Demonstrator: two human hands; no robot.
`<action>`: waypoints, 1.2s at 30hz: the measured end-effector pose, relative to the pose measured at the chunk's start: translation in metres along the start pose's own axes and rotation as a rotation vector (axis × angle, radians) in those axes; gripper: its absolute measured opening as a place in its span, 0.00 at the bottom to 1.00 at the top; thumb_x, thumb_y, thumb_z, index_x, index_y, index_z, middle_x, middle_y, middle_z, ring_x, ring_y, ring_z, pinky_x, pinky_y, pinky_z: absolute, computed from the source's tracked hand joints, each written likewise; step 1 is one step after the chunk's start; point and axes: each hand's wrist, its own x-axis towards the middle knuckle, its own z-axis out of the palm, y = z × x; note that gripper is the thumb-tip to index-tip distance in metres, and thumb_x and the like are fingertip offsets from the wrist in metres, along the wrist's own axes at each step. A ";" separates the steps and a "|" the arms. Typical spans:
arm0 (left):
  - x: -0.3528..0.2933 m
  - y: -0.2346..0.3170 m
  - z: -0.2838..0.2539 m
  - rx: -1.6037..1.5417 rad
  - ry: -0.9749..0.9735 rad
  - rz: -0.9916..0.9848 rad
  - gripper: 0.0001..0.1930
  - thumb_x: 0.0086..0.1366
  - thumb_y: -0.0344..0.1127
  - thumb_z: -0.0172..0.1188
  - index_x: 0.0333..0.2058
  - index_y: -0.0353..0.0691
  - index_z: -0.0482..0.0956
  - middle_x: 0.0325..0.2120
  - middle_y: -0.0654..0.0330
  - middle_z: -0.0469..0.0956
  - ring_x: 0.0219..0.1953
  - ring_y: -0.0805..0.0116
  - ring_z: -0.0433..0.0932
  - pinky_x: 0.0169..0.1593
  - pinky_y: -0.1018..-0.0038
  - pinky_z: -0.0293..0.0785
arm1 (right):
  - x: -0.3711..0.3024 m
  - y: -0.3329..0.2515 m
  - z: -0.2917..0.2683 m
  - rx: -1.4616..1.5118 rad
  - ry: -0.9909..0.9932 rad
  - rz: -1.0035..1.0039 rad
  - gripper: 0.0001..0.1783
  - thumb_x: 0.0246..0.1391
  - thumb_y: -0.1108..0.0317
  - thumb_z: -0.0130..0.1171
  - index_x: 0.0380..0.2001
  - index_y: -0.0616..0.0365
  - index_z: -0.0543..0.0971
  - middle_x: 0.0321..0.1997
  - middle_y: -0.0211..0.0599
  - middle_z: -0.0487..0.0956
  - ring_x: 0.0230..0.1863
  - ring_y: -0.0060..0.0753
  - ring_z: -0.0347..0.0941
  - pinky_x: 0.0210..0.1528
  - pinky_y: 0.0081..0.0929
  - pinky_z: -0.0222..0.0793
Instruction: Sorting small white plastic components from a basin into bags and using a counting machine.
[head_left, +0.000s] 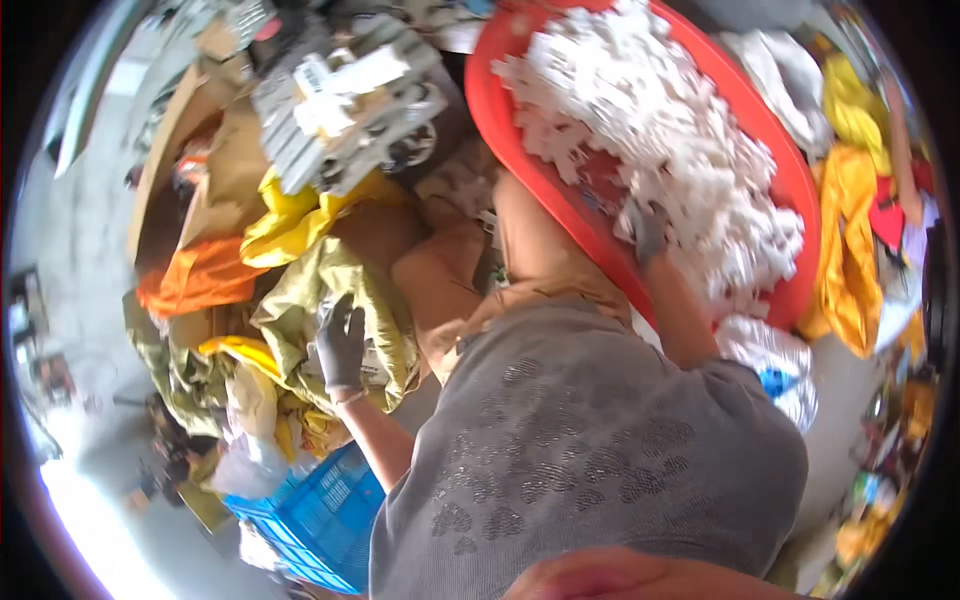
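My right hand [648, 232], in a grey glove, reaches into a long red tub [484, 92] heaped with small white plastic pieces [680, 130]. Its fingertips are blurred among the pieces at the tub's near side, so their grip cannot be made out. On the left, my left hand [341, 345] wears a grey glove with darker fingertips. It is over the mouth of an olive woven sack [290, 305], fingers apart, with nothing visible in them. Some pale pieces show inside the sack, beside the hand.
A grey slatted surface [400, 100] with white parts stands beyond the sack. Near it are a cardboard box [225, 190], yellow bags [285, 220] and an orange bag [195, 280]. A blue crate [320, 510] lies lower left. Orange sacking [848, 250] and clear-wrapped bottles [770, 370] are right.
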 end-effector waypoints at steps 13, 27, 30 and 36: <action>0.173 0.114 -0.058 -0.071 0.446 0.587 0.18 0.55 0.38 0.62 0.44 0.39 0.77 0.41 0.51 0.77 0.43 0.51 0.76 0.47 0.66 0.72 | -0.044 -0.048 0.000 -0.256 -0.605 -0.310 0.22 0.56 0.67 0.52 0.55 0.58 0.65 0.42 0.31 0.73 0.41 0.23 0.69 0.44 0.20 0.66; 0.210 0.116 -0.048 -0.365 0.223 0.447 0.22 0.51 0.40 0.67 0.45 0.40 0.76 0.34 0.52 0.81 0.39 0.63 0.81 0.43 0.70 0.75 | -0.064 -0.124 0.041 -0.058 -0.664 -0.376 0.19 0.59 0.70 0.51 0.53 0.60 0.69 0.45 0.29 0.73 0.44 0.20 0.69 0.49 0.19 0.65; 0.212 0.110 -0.046 -0.341 0.265 0.475 0.21 0.53 0.42 0.66 0.44 0.39 0.77 0.32 0.53 0.81 0.37 0.63 0.81 0.42 0.71 0.75 | -0.088 -0.126 0.041 -0.015 -0.650 -0.317 0.18 0.58 0.69 0.51 0.52 0.61 0.69 0.44 0.30 0.73 0.42 0.21 0.70 0.47 0.20 0.66; 0.208 0.120 -0.049 -0.276 0.232 0.366 0.20 0.54 0.43 0.65 0.43 0.39 0.77 0.31 0.53 0.81 0.35 0.63 0.81 0.41 0.71 0.75 | -0.083 -0.111 0.034 0.076 -0.654 -0.232 0.19 0.59 0.68 0.50 0.52 0.63 0.69 0.40 0.31 0.74 0.37 0.20 0.70 0.42 0.19 0.67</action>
